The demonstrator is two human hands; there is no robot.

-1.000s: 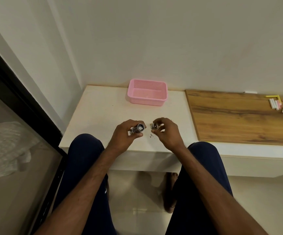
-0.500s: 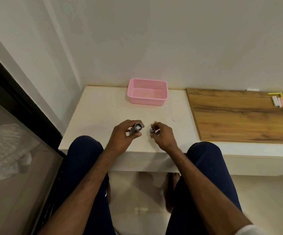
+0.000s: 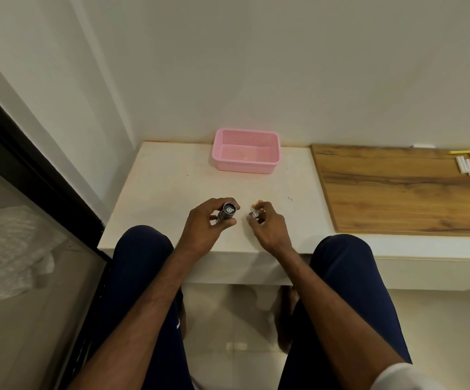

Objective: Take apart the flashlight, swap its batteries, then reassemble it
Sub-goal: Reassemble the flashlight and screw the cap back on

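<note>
Left hand: my left hand (image 3: 204, 232) grips the flashlight (image 3: 227, 211), fingers and thumb curled round the barrel, narrow wrap, no slack that I can see.
Flashlight position: held just above the near part of the white table (image 3: 166, 187), tilted, its open round end turned up toward my camera.
Handling, my read: a metal tube, stiff and fairly light, smooth enough to roll or slip in the fingers. I judge the mid-barrel the safe place to hold, keeping fingertips off the open end and its threads.
Right hand: my right hand (image 3: 269, 226) sits just beside the left, apart from it, fingertips pinched on a small part (image 3: 254, 213).
Small part: pale and shiny, likely the cap or a battery piece; too small for me to tell which. Something orange shows at the fingertips above it; I cannot make it out.
Handling, small part: tiny and light, easy to drop; I would pinch it by the sides.
Basket: a pink basket (image 3: 273, 164) stands at the far side of the table, against the wall, well apart from both hands.
Further out: a wooden board (image 3: 396, 192) lies to the right, with chalk sticks (image 3: 465, 164) near its far corner.
</note>
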